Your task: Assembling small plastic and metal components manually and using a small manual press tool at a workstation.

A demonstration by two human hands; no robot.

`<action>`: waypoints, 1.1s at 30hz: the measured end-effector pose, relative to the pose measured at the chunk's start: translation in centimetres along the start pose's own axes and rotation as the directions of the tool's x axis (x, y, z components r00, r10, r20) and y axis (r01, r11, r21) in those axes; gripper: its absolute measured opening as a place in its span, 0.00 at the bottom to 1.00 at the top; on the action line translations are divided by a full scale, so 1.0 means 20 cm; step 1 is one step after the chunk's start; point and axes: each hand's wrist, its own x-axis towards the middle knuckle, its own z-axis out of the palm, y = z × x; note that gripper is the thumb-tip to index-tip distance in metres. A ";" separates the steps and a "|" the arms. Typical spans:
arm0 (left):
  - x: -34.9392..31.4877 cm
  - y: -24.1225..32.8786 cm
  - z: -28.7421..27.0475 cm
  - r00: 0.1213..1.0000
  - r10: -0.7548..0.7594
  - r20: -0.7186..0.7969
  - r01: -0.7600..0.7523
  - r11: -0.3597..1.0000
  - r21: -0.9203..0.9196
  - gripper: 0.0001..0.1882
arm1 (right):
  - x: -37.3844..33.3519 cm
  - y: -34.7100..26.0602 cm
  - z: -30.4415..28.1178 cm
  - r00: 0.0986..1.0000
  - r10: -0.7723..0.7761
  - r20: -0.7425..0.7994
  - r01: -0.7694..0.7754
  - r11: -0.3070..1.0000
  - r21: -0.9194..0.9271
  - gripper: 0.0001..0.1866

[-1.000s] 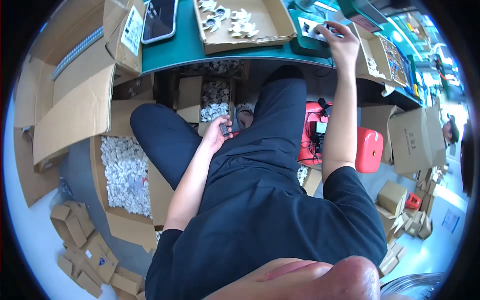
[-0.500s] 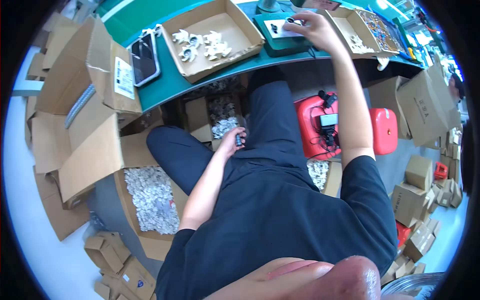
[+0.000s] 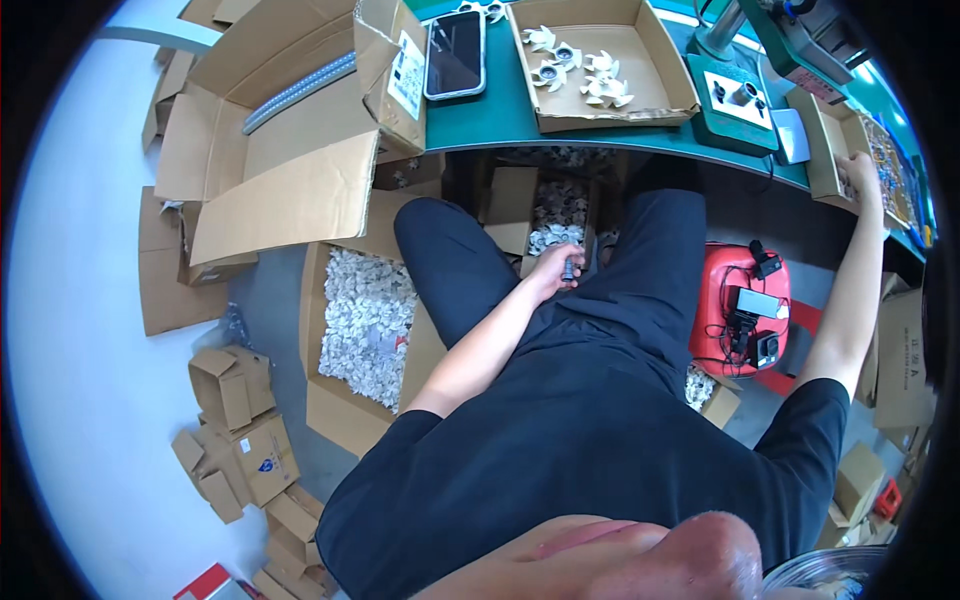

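Observation:
My left hand (image 3: 552,272) rests over my lap, its fingers closed round a small dark cylinder (image 3: 569,270). Stretched far out to the right, my right hand (image 3: 857,178) reaches into a shallow cardboard box (image 3: 822,150); its fingers are too hidden to read. Between that box and a cardboard tray (image 3: 610,118) stands the green base (image 3: 735,138) of a bench press. On its white fixture plate (image 3: 722,88) sits a dark ring-shaped part (image 3: 743,93). White bladed impellers (image 3: 603,67) lie in the tray, some with a grey round centre.
A phone (image 3: 455,55) lies on the green table (image 3: 500,125) beside an open carton (image 3: 285,215). Cartons of white parts (image 3: 365,325) stand below. A red stool (image 3: 712,300) carries cables and small devices. Right of the box is a tray of small coloured parts (image 3: 895,180).
My right hand has left the fixture plate and moved right into the shallow box. The ring-shaped part stays on the plate. The whole view has swung rightward; my left hand still holds the cylinder.

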 end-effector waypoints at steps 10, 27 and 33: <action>0.00 0.01 -0.02 0.999 -0.009 0.033 0.010 0.999 -0.036 0.09 | -0.02 0.00 -0.15 1.000 -0.020 -0.013 0.024 0.837 0.546 0.25; -0.05 0.03 0.00 1.000 -0.021 0.015 0.021 1.000 0.012 0.12 | -0.70 -1.01 -0.22 0.902 -0.431 -0.037 0.132 0.193 0.972 0.24; -0.04 0.02 0.01 1.000 -0.022 0.015 0.022 1.000 -0.011 0.13 | -0.51 -1.04 -0.17 0.845 -0.526 0.095 0.131 0.377 0.917 0.27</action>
